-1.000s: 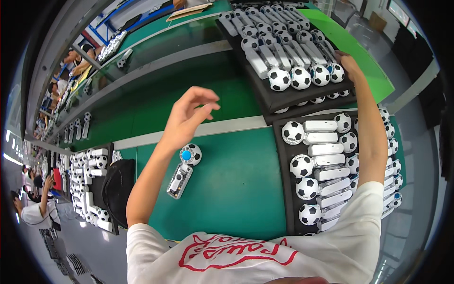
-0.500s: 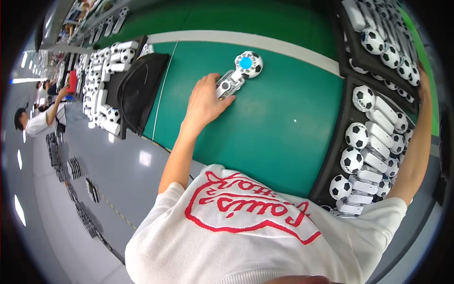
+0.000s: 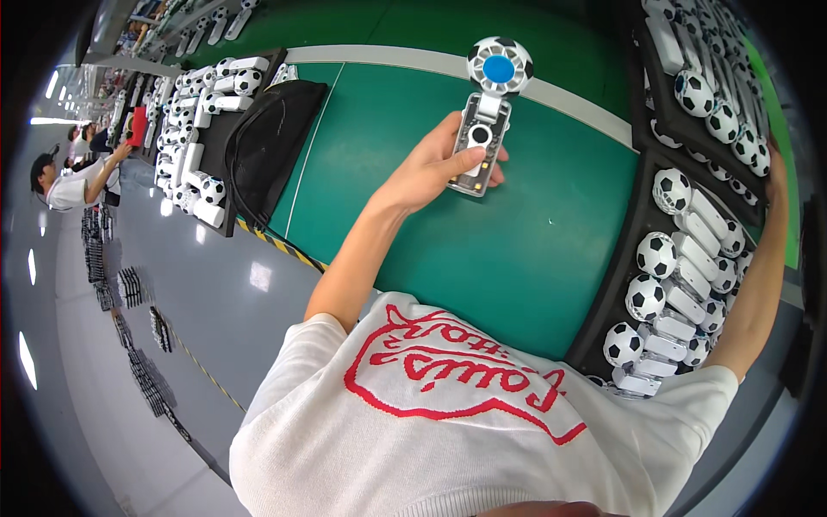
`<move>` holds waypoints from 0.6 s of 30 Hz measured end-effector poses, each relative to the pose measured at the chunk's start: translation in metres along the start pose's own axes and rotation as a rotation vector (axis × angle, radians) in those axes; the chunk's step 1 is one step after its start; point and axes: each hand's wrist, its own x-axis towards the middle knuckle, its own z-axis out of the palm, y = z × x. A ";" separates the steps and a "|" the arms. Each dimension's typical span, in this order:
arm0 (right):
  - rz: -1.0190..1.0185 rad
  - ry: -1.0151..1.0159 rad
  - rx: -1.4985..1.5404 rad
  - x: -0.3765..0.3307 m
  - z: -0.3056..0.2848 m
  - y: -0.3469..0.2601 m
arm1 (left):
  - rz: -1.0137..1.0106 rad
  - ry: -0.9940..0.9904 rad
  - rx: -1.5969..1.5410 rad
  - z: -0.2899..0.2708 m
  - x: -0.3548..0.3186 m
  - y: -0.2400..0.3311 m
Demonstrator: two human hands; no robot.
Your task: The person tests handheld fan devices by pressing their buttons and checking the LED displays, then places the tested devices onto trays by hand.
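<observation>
A handheld fan (image 3: pixel 489 105) is raised over the green table (image 3: pixel 534 233). Its round head has a black-and-white soccer-ball pattern and a blue centre, and the see-through handle shows parts inside. My left hand (image 3: pixel 431 168) is wrapped around the handle, thumb across its front. At the far right, my right hand (image 3: pixel 774 164) reaches to the outer side of an upper black tray (image 3: pixel 642 103) full of similar fans; its fingers are hidden. Below my right hand, beside my forearm, another black tray (image 3: pixel 600 297) holds rows of fans with soccer-ball heads and white handles.
Left of the table stands a black tray (image 3: pixel 226 159) heaped with white fans. Next to it is a dark curved object (image 3: pixel 280 142) with a cable. A person in a white top (image 3: pixel 73 188) holds something red farther left. A pale strip (image 3: pixel 405 59) borders the table's far side.
My left hand has lifted the fan off the table and moved right, turning it more upright. My right hand stays at the upper tray's side.
</observation>
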 end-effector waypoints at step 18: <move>-0.262 0.115 0.428 -0.103 0.083 -0.038 | 0.048 -0.477 0.101 0.342 0.370 0.063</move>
